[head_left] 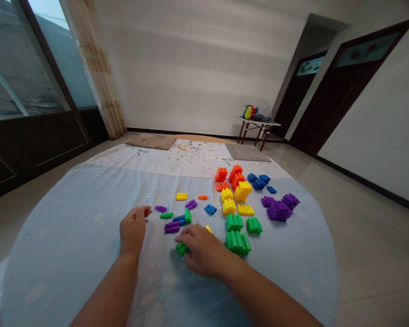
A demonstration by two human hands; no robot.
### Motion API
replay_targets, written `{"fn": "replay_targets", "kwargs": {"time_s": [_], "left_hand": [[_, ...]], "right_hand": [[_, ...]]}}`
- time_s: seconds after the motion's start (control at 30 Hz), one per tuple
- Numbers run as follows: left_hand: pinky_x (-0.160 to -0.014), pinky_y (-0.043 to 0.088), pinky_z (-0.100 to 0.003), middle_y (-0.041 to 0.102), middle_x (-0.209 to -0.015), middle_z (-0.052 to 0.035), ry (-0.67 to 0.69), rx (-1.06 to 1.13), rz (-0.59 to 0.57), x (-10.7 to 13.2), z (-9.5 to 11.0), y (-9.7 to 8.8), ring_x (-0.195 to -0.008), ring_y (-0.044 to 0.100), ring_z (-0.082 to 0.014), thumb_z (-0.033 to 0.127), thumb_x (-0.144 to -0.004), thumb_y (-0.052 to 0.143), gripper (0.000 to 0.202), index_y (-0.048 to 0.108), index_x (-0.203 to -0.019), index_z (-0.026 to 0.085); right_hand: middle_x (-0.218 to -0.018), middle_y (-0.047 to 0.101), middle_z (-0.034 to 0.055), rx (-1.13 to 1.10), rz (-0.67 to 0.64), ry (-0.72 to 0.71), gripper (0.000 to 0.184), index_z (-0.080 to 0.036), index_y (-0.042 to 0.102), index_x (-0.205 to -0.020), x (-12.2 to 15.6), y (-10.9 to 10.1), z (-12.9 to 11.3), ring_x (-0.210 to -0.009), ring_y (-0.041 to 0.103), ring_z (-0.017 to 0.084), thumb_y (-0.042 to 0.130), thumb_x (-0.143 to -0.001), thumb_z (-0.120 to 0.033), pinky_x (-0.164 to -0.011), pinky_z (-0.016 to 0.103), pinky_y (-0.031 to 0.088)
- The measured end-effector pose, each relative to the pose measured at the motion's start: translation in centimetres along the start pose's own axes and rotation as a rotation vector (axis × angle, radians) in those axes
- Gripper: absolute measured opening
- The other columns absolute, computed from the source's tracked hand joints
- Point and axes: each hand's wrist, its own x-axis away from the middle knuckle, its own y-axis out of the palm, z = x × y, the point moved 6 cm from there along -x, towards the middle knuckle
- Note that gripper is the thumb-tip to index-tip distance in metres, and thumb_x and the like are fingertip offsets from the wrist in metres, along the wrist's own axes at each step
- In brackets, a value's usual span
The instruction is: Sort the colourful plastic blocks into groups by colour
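Note:
My right hand lies palm down on a pale blue cloth, its fingers closed over a small green block; a bit of yellow shows behind the knuckles. My left hand rests on the cloth to the left, fingers curled and holding nothing, close to a loose purple block. Between the hands lie scattered pieces: a green one, a purple pair and a blue-and-green pair.
Sorted piles sit further right: green, yellow, orange, blue, purple. A small table with a colourful toy stands by the far wall. Dark doors are on the right, a window and curtain on the left.

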Motion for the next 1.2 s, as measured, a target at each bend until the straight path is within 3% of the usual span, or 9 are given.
{"fn": "replay_targets", "kwargs": {"time_s": [0.1,0.17,0.33,0.4,0.5,0.6,0.67,0.83,1.2], "left_hand": [[-0.083,0.05,-0.039,0.068,-0.078,-0.0065,-0.002,-0.004,0.0,0.0,0.0,0.0,-0.083,0.063,-0.0228,0.046,-0.072,0.046,0.036,0.066,-0.08,0.017],[-0.083,0.05,-0.039,0.068,-0.078,-0.0061,-0.005,-0.007,0.0,0.0,0.1,0.0,-0.083,0.063,-0.0224,0.046,-0.072,0.046,0.036,0.066,-0.08,0.017],[-0.086,0.049,-0.04,0.067,-0.079,-0.0052,-0.023,-0.025,0.001,0.1,0.3,-0.1,-0.086,0.064,-0.0222,0.042,-0.072,0.047,0.032,0.066,-0.081,0.017],[-0.089,0.048,-0.041,0.067,-0.081,-0.0056,-0.027,-0.031,0.001,0.0,0.3,-0.1,-0.087,0.063,-0.0226,0.042,-0.072,0.047,0.032,0.066,-0.082,0.017],[-0.09,0.047,-0.043,0.068,-0.082,-0.0057,-0.034,-0.039,0.0,0.0,0.4,-0.2,-0.088,0.063,-0.0232,0.042,-0.072,0.047,0.033,0.066,-0.083,0.017],[-0.093,0.046,-0.042,0.068,-0.081,-0.0037,-0.038,-0.074,-0.004,0.2,0.8,-0.3,-0.089,0.063,-0.0225,0.04,-0.073,0.047,0.031,0.067,-0.084,0.018],[-0.094,0.045,-0.042,0.068,-0.08,-0.0027,-0.044,-0.104,0.0,0.3,1.0,-0.3,-0.089,0.063,-0.0223,0.039,-0.073,0.047,0.031,0.067,-0.084,0.019],[-0.094,0.046,-0.043,0.069,-0.08,-0.0029,-0.035,-0.136,0.01,0.2,1.2,-0.3,-0.091,0.063,-0.0232,0.04,-0.073,0.046,0.032,0.067,-0.083,0.019],[-0.096,0.044,-0.042,0.068,-0.081,-0.0031,-0.069,-0.159,0.013,0.7,1.7,-0.5,-0.094,0.062,-0.0228,0.038,-0.072,0.046,0.031,0.067,-0.086,0.019]], "right_hand": [[-0.109,0.059,0.011,0.036,0.097,0.223,0.039,-0.017,0.059,-0.111,0.5,-0.8,0.3,-0.102,0.054,0.026,0.062,-0.079,-0.04,-0.086,0.038,0.046],[-0.102,0.061,0.0127,0.091,0.064,0.32,0.039,-0.015,0.062,-0.103,0.4,-0.4,0.3,-0.099,0.055,0.029,0.062,-0.079,-0.046,-0.083,0.041,0.047],[-0.102,0.063,0.014,0.029,-0.02,0.188,0.036,-0.014,0.061,-0.109,0.1,0.8,-0.3,-0.096,0.058,0.027,0.063,-0.078,-0.031,-0.083,0.04,0.047],[-0.108,0.063,0.0124,-0.087,0.064,0.057,0.045,-0.015,0.057,-0.118,0.9,-0.7,-0.4,-0.102,0.056,0.024,0.065,-0.075,-0.029,-0.09,0.038,0.044],[-0.117,0.06,0.009,-0.231,0.283,-0.043,0.048,-0.018,0.05,-0.126,3.8,-5.3,0.9,-0.111,0.051,0.019,0.06,-0.079,-0.024,-0.099,0.035,0.038],[-0.121,0.057,0.0084,-0.268,0.413,0.104,0.049,-0.022,0.047,-0.127,7.6,-9.2,4.6,-0.112,0.051,0.019,0.057,-0.08,-0.021,-0.099,0.037,0.039],[-0.118,0.057,0.0087,-0.256,0.428,0.211,0.05,-0.022,0.048,-0.127,10.0,-10.4,7.2,-0.106,0.053,0.019,0.057,-0.078,-0.018,-0.095,0.039,0.042],[-0.118,0.058,0.0091,-0.224,0.292,0.271,0.055,-0.022,0.048,-0.129,13.2,-9.6,10.3,-0.107,0.053,0.021,0.059,-0.075,-0.015,-0.093,0.039,0.044],[-0.124,0.057,0.0099,-0.255,0.15,0.248,0.056,-0.019,0.05,-0.129,11.9,-7.7,9.7,-0.115,0.05,0.021,0.062,-0.074,-0.018,-0.101,0.04,0.039]]}}
